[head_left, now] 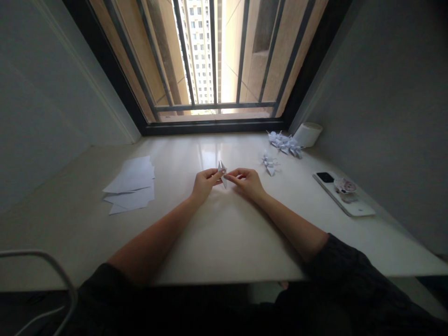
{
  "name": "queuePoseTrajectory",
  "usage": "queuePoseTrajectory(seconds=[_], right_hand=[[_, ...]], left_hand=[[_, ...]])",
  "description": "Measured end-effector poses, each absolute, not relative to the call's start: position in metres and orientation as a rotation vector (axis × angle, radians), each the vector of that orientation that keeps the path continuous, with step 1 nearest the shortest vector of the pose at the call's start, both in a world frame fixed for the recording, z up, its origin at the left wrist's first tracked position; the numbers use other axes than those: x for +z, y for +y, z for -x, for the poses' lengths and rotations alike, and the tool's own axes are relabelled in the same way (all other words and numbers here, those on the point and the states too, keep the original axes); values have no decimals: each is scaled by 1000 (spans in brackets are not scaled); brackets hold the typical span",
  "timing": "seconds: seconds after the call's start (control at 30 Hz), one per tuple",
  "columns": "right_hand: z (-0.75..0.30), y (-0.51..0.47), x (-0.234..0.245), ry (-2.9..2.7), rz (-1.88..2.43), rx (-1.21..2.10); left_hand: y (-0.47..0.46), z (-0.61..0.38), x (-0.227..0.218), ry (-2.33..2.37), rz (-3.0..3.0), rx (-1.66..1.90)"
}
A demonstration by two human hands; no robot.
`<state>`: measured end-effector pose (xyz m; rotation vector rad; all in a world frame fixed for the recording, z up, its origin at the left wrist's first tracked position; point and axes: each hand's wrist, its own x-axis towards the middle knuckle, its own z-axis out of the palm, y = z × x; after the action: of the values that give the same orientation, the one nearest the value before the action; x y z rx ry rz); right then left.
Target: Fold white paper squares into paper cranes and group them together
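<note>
A small folded white paper piece [224, 180], with pointed ends up and down, is held just above the white sill in front of me. My left hand [205, 183] pinches it from the left between thumb and fingers. From the other side, my right hand [249, 182] has its thumb and forefinger closed on the paper's right edge. Parts of the piece are hidden behind my fingertips. To the right of my hands lie a few folded paper cranes [269, 164], and a larger heap of them [285, 142] sits farther back.
Loose white paper sheets [131, 179] lie stacked unevenly at the left. A white cylinder [308, 135] is at the back right corner. A phone [345, 193] with a round grip lies at the right. A cable [38, 253] loops at lower left; the barred window [213, 126] stands behind.
</note>
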<state>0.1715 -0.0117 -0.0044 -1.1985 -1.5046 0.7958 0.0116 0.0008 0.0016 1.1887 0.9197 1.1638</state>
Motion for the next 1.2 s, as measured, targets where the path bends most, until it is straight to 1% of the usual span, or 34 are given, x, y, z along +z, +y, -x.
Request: queuePoseTrajectory(seconds=[0.2,0.4,0.77,1.2], right_hand=[[-170,-14,0,-1547,1146,763],[-172,-15,1,-1644,933,814],[-175,-11,-4,-1745,815,900],[-173,-11,-6,-1668,948,981]], left_hand=[[0,-13,5,936,-1139,1223],[3,-11,4,913,-1066,1220],[-2,-12,7,912,-1037,1229],[-1,-14,4,934,-1100,1184]])
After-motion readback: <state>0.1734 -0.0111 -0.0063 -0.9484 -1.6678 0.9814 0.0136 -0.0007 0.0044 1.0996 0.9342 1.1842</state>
